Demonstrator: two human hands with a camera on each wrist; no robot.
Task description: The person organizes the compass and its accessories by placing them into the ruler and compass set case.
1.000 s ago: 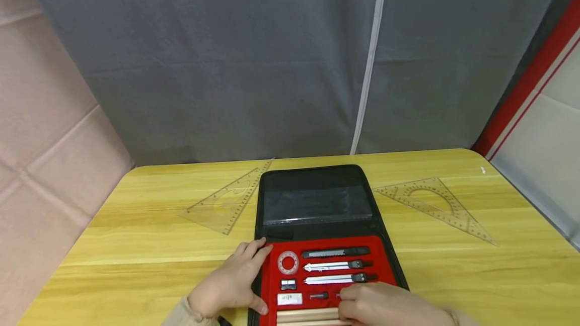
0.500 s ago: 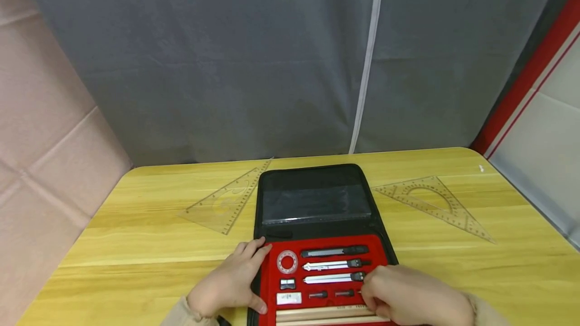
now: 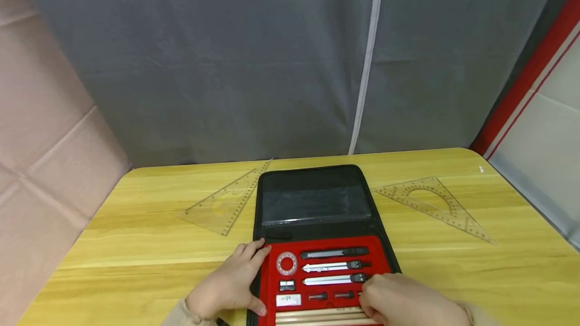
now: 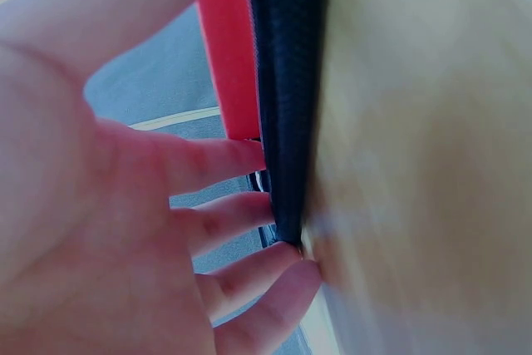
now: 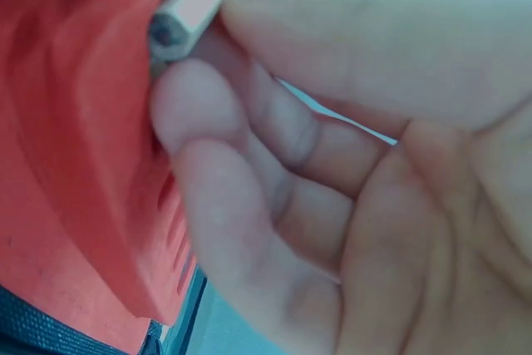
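A black zip case (image 3: 312, 177) lies unfolded on the table, its red insert (image 3: 326, 243) holding drawing tools. My left hand (image 3: 233, 280) rests on the case's left edge, thumb on the insert's border, fingers spread along the rim in the left wrist view. My right hand (image 3: 403, 298) is at the insert's right side, over the ends of several wooden pencils (image 3: 312, 314). In the right wrist view its thumb and index finger pinch the end of a pencil (image 5: 187, 22) at a slot. The pencils' right ends are hidden in the head view.
The insert also holds a cutter knife (image 3: 334, 253), two compasses (image 3: 335, 266), a round ring-shaped piece (image 3: 287, 263), a sharpener (image 3: 287, 285), an eraser (image 3: 288, 300) and two small dark tubes (image 3: 344, 295). Clear set squares (image 3: 226, 200) lie on both sides.
My right hand has moved right along the pencils, uncovering more of their length and the second small tube. In the last half second it has shifted only slightly. My left hand has stayed in place.
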